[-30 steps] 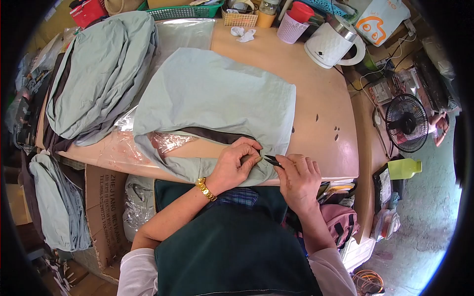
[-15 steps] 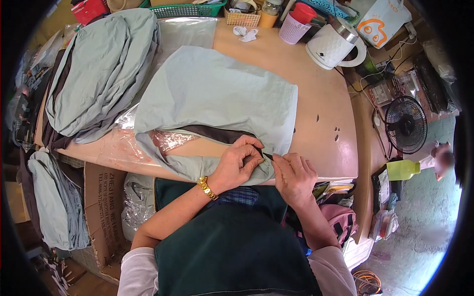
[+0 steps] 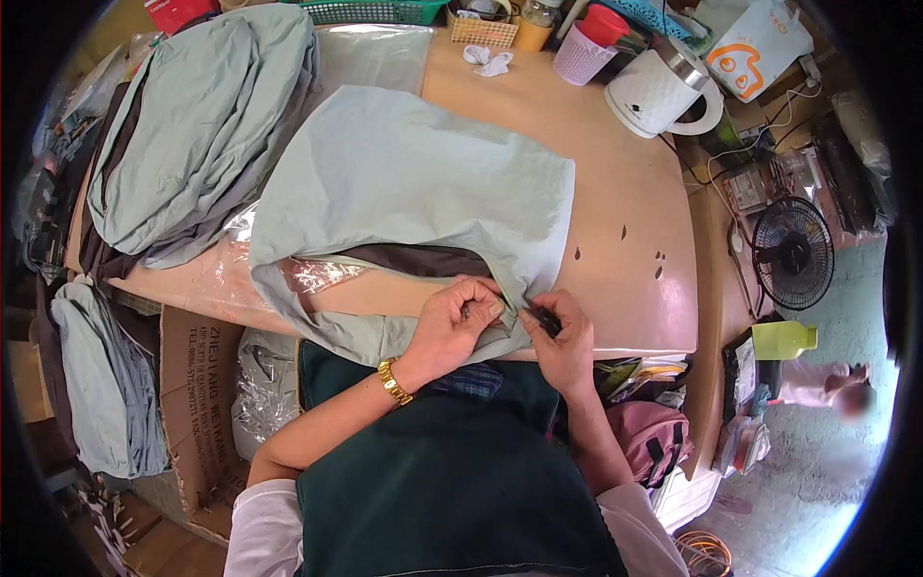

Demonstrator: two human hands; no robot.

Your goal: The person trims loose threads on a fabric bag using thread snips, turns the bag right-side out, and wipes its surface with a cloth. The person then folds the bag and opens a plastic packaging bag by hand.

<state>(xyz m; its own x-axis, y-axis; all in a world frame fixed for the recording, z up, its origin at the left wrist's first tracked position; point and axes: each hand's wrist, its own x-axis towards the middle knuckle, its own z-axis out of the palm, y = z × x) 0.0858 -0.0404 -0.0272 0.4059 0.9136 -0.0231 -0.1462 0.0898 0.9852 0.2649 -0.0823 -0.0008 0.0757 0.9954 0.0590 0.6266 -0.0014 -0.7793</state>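
Note:
A pale grey-green garment (image 3: 413,183) with a dark lining showing in its opening lies on the table. Near the table's front edge, my left hand (image 3: 454,322), with a gold watch at its wrist, pinches the garment's edge. Close beside it on the right, my right hand (image 3: 564,346) is closed around a small dark tool (image 3: 546,321), mostly covered by the fingers. The tool's tip is at the fabric edge; its exact kind is hidden.
A pile of similar garments (image 3: 197,144) lies at the left, and more hang (image 3: 111,385) below. An electric kettle (image 3: 654,91), a purple basket (image 3: 584,62) and a fan (image 3: 793,252) stand to the right. A cardboard box (image 3: 197,404) is under the table. A person (image 3: 817,387) is beyond.
My right hand has turned, and the dark tool now lies back across its fingers. The garment's lower edge has shifted slightly left with my left hand. The view has moved a little.

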